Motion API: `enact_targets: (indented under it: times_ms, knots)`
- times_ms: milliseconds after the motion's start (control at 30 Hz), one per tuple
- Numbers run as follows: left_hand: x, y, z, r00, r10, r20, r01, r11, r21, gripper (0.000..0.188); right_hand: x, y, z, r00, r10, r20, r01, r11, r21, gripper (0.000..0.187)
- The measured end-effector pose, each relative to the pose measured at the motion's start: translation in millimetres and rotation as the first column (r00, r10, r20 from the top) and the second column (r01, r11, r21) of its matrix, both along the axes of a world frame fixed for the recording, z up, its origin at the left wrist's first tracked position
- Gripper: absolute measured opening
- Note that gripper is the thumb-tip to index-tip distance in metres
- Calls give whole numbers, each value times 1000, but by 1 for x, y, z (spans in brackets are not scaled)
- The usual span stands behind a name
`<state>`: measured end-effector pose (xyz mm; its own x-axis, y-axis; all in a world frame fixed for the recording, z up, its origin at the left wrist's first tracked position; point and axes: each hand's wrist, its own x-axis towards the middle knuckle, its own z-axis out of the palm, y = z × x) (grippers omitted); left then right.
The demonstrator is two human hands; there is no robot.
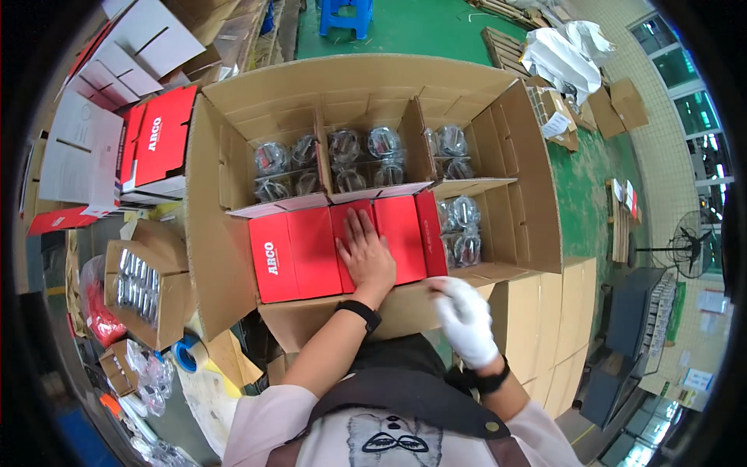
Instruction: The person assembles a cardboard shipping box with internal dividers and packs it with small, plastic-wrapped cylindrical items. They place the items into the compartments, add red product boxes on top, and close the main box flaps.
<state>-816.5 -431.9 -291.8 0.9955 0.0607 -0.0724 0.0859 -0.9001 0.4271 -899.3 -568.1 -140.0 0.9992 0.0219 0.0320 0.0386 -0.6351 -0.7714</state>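
Palm down and fingers stretched out, my bare left hand (pixel 367 257) lies flat on the red boxes (pixel 313 253) in the near part of a large open carton (pixel 284 82). Beside them, a red flap (pixel 430 233) stands up at their right end. My right hand (pixel 465 317), in a white glove with bare fingertips, is by the carton's near edge, right of the boxes. Its fingers are curled together, and anything inside them is hidden. Cardboard dividers part the carton, and clear-wrapped round metallic items (pixel 384 142) sit in several of its compartments.
Left of the carton are a red and white box (pixel 159 136) and a small carton of wrapped silver parts (pixel 138 288). A blue tape roll (pixel 187 352) lies nearer me. Brown cartons (pixel 537 327) stand at right; a blue stool (pixel 345 17) is on the green floor beyond.
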Motion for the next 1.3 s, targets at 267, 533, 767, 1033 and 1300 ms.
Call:
enact_targets:
  times_ms: [267, 533, 767, 1033, 1300]
  knots:
    - [20, 14, 9, 924, -382, -5, 380, 917, 122, 67, 12, -85, -23, 995, 70, 64, -8, 730, -683, 33]
    - [-52, -86, 130, 803, -595, -25, 517, 717, -467, 33, 132, -103, -56, 685, -146, -714, -271, 858, -436, 48]
    - [-18, -157, 36, 951, -309, 23, 310, 948, -74, 37, 117, -128, -69, 948, -180, 263, 207, 975, -78, 33]
    - [-18, -148, -8, 948, -283, 142, 296, 952, -76, 37, 110, -119, -64, 941, 247, 230, 9, 664, -748, 58]
    - [-28, -151, -20, 939, -339, 63, 341, 940, -9, 45, 157, -106, -74, 980, 148, 137, 24, 588, -808, 21]
